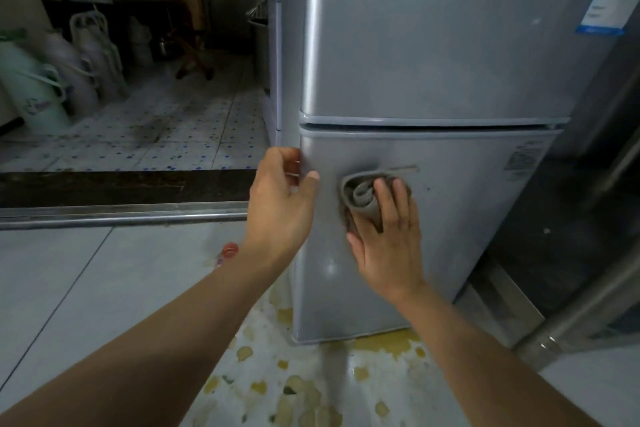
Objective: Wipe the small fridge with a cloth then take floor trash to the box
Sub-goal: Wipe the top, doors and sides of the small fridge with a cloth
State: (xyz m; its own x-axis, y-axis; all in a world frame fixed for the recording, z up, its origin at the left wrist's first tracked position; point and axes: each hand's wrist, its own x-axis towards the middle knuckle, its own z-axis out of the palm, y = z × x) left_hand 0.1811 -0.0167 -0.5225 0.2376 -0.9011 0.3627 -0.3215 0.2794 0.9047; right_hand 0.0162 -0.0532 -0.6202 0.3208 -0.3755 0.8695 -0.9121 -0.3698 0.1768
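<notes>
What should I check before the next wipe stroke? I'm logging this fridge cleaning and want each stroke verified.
1. Cloth against the lower door: ok, the right hand presses it there.
2. Fridge steadied: ok, the left hand holds the door's left edge.
3. Cloth spread flat: not ok, it is bunched and folded.
4. Upper door wiped: cannot tell.
5. Floor trash picked up: not ok, a bottle with a red cap lies by the fridge's left side.
</notes>
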